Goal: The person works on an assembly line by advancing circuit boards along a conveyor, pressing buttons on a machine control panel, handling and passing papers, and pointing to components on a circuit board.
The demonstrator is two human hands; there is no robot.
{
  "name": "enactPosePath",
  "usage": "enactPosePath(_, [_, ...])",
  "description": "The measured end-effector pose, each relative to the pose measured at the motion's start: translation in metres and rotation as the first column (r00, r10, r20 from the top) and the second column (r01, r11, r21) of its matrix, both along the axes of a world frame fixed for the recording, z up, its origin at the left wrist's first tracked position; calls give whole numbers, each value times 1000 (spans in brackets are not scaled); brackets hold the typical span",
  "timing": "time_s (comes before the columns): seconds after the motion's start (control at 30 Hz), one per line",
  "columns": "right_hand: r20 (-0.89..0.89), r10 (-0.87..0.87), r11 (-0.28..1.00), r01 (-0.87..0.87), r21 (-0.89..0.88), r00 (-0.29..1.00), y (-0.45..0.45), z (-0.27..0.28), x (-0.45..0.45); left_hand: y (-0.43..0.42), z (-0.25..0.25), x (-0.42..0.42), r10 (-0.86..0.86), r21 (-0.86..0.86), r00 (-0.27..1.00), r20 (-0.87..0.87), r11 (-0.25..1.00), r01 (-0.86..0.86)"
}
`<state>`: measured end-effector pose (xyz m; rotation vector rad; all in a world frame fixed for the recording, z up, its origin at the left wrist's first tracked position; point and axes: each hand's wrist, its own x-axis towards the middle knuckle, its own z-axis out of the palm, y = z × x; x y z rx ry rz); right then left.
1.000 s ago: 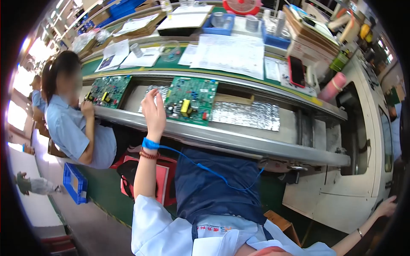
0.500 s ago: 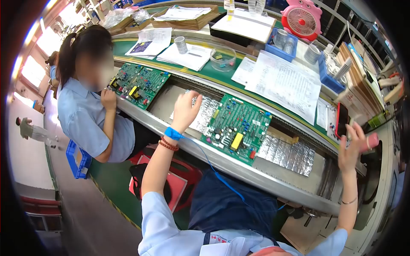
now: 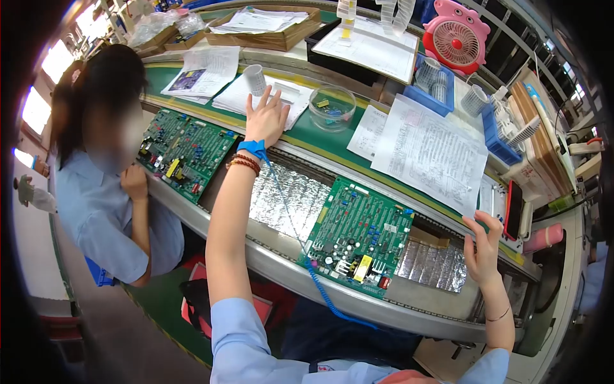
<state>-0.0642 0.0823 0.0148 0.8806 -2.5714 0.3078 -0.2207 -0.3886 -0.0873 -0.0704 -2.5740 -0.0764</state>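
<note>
My left hand (image 3: 267, 120), with a blue wrist strap and beaded bracelet, reaches over the green ledge with fingers spread, holding nothing. Its fingertips are by the stacked papers (image 3: 231, 102), just below a white roll (image 3: 254, 80). My right hand (image 3: 483, 248) is raised near the ledge's right part, fingers apart and slightly curled, nothing in it. Between my hands, lower down, a green circuit board (image 3: 361, 233) with a yellow component lies across the conveyor rails. Silvery foil (image 3: 288, 198) shows to its left.
A person (image 3: 118, 211) sits at the left by another circuit board (image 3: 188, 150). Behind the rail are a clear round dish (image 3: 332, 110), a large printed sheet (image 3: 430, 153), blue bins (image 3: 430, 97), a pink fan (image 3: 455, 37) and a red-edged phone (image 3: 513, 210).
My left hand has moved from above the rail up to the papers, its fingers spread. My right hand has come in from the far right and now hangs near the ledge. The camera view has shifted.
</note>
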Motion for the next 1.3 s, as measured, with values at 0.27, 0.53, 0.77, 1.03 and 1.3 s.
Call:
enactPosePath(0.27, [14,-6,992,8,-126,1000,7,-4,18,7,56,65,-48,-7,940,-339,999,48])
enactPosePath(0.53, [79,-9,936,36,-350,997,4,-22,32,96,76,260,100,548,826,-555,791,272])
enactPosePath(0.77, [97,20,951,11,-308,995,33,-39,39,125,53,300,-17,535,850,-526,770,347])
enactPosePath(1.03, [15,-141,970,142,-197,990,58,-73,-94,127,68,178,-400,364,863,-310,788,496])
enactPosePath(1.3, [140,-361,928,370,-45,922,94,-59,-106,100,47,108,-381,62,918,-108,919,388])
